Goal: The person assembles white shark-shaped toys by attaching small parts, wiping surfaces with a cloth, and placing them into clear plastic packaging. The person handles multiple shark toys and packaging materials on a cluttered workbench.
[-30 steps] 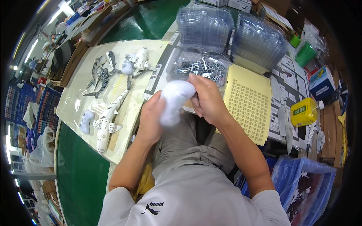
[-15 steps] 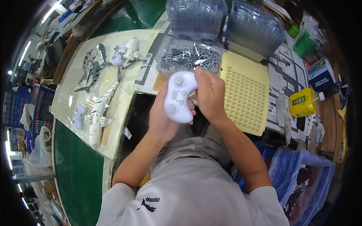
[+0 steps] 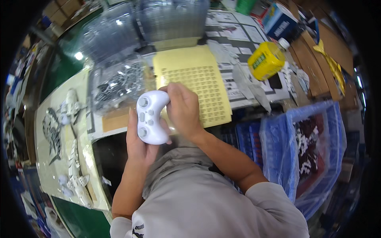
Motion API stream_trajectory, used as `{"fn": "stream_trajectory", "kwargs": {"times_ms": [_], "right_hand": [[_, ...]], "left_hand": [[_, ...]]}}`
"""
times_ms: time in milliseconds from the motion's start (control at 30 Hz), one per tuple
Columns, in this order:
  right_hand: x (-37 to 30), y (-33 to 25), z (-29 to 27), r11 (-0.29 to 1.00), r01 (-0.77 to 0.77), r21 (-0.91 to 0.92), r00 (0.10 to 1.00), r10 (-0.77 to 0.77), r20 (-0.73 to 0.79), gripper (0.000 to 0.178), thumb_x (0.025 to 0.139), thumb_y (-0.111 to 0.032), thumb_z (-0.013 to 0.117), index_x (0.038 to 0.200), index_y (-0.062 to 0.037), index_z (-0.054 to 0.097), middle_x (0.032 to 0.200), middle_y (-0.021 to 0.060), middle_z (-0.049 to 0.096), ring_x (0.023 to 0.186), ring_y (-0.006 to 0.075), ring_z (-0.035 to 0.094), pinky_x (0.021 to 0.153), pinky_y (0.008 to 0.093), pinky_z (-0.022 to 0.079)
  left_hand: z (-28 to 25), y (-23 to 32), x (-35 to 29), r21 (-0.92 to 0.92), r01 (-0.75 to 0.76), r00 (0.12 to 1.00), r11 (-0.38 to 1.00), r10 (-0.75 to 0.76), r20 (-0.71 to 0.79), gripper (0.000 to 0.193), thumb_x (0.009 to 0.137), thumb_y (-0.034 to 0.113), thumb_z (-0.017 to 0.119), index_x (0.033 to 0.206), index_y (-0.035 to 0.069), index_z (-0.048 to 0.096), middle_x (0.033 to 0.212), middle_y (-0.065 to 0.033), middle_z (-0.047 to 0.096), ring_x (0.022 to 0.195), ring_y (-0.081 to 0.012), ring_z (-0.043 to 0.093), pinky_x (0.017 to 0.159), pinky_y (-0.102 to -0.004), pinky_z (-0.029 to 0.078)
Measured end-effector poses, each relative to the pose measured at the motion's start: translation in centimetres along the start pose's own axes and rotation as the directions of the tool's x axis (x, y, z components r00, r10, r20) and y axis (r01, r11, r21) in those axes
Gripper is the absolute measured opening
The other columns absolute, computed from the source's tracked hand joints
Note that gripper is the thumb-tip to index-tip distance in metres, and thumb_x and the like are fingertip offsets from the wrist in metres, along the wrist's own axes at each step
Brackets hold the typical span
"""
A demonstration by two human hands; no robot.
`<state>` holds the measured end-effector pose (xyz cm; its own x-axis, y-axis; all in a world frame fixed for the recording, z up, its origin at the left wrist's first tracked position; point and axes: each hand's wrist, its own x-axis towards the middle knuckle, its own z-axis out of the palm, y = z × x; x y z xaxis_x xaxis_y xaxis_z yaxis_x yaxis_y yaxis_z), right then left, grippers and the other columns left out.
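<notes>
A white game controller [image 3: 155,126] with grey sticks and buttons is held upright in front of my body. My left hand [image 3: 137,144] cradles it from the left and below, its fingers wrapped behind and partly hidden. At the upper right end, my right hand [image 3: 184,111] grips it with thumb and curled fingers. Behind my right hand lies a yellow sheet [image 3: 216,97] of small printed labels. Beyond the controller, to the left, a clear plastic package [image 3: 115,85] holds a black-and-white patterned toy.
Stacked clear plastic trays [image 3: 174,23] stand at the back. White jointed toy sea creatures [image 3: 75,178] and dark patterned ones [image 3: 51,133] lie on the left board. On the right are a yellow bottle [image 3: 266,61], a cardboard box [image 3: 311,65] and a blue plastic-lined crate [image 3: 279,154].
The view has swung to the right, so the table and its contents appear farther left. Both hands still hold the controller, in much the same grip.
</notes>
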<state>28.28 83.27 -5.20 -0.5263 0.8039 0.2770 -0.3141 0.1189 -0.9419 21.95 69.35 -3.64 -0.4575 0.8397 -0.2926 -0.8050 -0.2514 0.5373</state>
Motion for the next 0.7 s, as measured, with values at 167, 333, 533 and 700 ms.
{"fn": "stream_trajectory", "kwargs": {"times_ms": [167, 333, 533, 700], "right_hand": [[2.4, -1.5, -10.8, 0.95, -0.077, -0.304, 0.973, 0.005, -0.231, 0.033, 0.113, -0.031, 0.059, 0.1, -0.0023, 0.071, 0.066, -0.0044, 0.057, 0.056, 0.0025, 0.053, 0.05, 0.0245, 0.04], [5.6, -2.9, -19.3, 0.305, 0.015, -0.952, 0.933, -0.348, -0.097, 0.023, 0.097, -0.024, 0.07, 0.108, -0.0031, 0.074, 0.096, 0.0185, 0.073, 0.092, 0.0401, 0.07, 0.078, 0.0495, 0.054], [6.2, -1.2, -21.0, 0.196, -0.065, -0.978, 0.993, -0.086, -0.083, 0.026, 0.097, -0.028, 0.07, 0.106, -0.0046, 0.077, 0.101, 0.0186, 0.076, 0.098, 0.0411, 0.072, 0.083, 0.0482, 0.056], [5.6, -2.8, -21.5, 0.624, -0.091, -0.776, 0.969, -0.123, -0.213, 0.022, 0.097, -0.022, 0.073, 0.105, -0.0019, 0.077, 0.092, 0.0163, 0.077, 0.086, 0.0335, 0.074, 0.079, 0.0422, 0.056]], "left_hand": [[1.6, -1.3, 4.3, -0.006, 0.102, 0.975, 0.995, -0.099, 0.2, 0.056, 0.115, 0.054, 0.039, 0.143, 0.008, 0.056, 0.109, -0.0129, 0.074, 0.099, -0.025, 0.073, 0.086, -0.0425, 0.06], [3.7, -2.6, 8.8, 0.111, 0.028, 0.998, 0.993, -0.035, 0.056, 0.056, 0.115, 0.054, 0.038, 0.146, 0.009, 0.054, 0.111, -0.0163, 0.075, 0.09, -0.0246, 0.074, 0.074, -0.0403, 0.061], [6.5, -4.6, 12.4, 0.251, 0.025, 0.994, 0.968, -0.052, 0.101, 0.06, 0.114, 0.052, 0.041, 0.148, 0.003, 0.05, 0.127, -0.018, 0.072, 0.114, -0.0275, 0.074, 0.088, -0.0431, 0.067], [8.4, -6.4, 14.7, 0.299, 0.055, 0.982, 0.953, -0.107, 0.158, 0.057, 0.115, 0.048, 0.041, 0.15, 0.004, 0.048, 0.13, -0.016, 0.069, 0.119, -0.0286, 0.071, 0.095, -0.0453, 0.065]]}}
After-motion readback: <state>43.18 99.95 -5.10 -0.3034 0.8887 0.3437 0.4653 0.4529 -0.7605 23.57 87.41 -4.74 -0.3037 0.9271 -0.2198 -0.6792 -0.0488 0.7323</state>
